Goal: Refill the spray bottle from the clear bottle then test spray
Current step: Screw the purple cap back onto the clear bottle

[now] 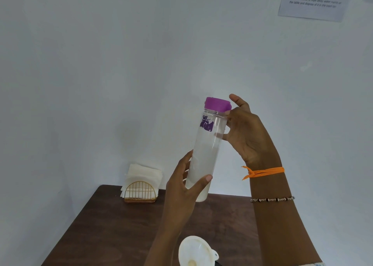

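Left hand (184, 182): raised, thumb and fingers wrapped round the lower part of the clear bottle (205, 150).
Right hand (245, 132): raised higher, palm facing the camera, fingertips at the bottle's neck, thumb up.
Right wrist: 2 bands.

Glossy clear bottle (207, 144) (plastic, seemingly), matt dark wood-look table (113, 225).
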{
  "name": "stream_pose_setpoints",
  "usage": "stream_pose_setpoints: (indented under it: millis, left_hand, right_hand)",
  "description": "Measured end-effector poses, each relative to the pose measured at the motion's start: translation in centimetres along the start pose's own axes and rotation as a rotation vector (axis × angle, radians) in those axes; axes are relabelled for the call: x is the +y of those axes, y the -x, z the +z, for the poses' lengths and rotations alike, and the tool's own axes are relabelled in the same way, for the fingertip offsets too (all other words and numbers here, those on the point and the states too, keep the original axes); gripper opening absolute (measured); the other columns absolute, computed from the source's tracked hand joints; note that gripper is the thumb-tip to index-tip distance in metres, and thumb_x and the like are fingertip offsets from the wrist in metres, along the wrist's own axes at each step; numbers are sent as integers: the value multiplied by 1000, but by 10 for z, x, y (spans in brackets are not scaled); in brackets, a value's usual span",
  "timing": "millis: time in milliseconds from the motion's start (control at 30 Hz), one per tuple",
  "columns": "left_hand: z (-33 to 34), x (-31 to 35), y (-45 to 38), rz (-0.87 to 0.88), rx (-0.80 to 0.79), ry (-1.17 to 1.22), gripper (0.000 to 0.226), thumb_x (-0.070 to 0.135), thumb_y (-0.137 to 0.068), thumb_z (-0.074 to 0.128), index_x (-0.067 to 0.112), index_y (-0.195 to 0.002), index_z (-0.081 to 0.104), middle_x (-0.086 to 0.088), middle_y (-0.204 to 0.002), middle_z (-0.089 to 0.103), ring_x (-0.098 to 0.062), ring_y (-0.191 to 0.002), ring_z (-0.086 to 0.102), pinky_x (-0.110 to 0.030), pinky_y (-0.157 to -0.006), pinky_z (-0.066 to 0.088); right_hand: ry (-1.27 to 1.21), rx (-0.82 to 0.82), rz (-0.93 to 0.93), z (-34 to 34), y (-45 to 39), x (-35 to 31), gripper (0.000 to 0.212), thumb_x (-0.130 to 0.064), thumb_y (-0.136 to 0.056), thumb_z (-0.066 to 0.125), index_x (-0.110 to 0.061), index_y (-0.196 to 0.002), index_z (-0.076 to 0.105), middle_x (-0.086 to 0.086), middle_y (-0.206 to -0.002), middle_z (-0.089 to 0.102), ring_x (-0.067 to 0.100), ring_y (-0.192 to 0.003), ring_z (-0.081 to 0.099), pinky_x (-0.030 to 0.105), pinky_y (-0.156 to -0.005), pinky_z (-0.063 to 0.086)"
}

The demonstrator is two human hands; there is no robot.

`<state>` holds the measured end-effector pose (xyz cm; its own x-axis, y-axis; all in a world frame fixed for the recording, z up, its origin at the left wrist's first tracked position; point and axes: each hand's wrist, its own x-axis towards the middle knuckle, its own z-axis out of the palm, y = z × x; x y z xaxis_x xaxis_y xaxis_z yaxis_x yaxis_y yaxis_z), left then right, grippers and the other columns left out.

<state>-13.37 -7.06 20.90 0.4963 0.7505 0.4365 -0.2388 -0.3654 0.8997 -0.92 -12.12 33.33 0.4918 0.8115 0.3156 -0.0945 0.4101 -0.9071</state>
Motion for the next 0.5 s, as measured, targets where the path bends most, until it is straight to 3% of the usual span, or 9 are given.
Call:
stream_pose_setpoints:
  millis: [100,167,233,367,500]
  left_hand:
    - [0,2,2,11,-19,-11,51,31,-75,71,54,-104,36,38,-104,39,5,-91,52,4,-65,42]
    - [0,3,3,10,-29,-9,52,32,-76,71,55,-105,34,39,-103,39,5,-91,52,4,-65,42]
    - [-1,4,3,-3,-30,9,52,31,-77,70,56,-105,34,38,-103,40,5,-91,53,4,-64,42]
    - [-6,6,1,-48,-104,30,45,37,-76,66,54,-107,38,35,-109,45,4,-97,54,-1,-68,46]
    - [-9,3,3,-117,-252,179,41,48,-80,62,43,-118,48,19,-117,59,2,-103,59,-12,-75,50]
  right_hand:
    - [91,55,-19,5,-3,2,77,-6,-71,72,-27,-131,29,5,-105,54,22,-97,54,47,-91,47]
    - [139,60,-45,6,-2,1,86,-17,-61,71,-28,-132,25,4,-105,52,22,-97,55,43,-90,47]
    - [123,23,-37,5,-1,1,83,-26,-63,65,-29,-135,24,2,-104,55,20,-100,55,43,-91,45]
    - [78,-54,-29,-3,-2,-1,79,-33,-68,65,-24,-138,31,3,-108,61,21,-104,57,41,-91,46]
    - [1,-234,-53,-4,-7,-6,65,-33,-70,76,-14,-125,47,12,-112,65,22,-103,59,33,-85,53]
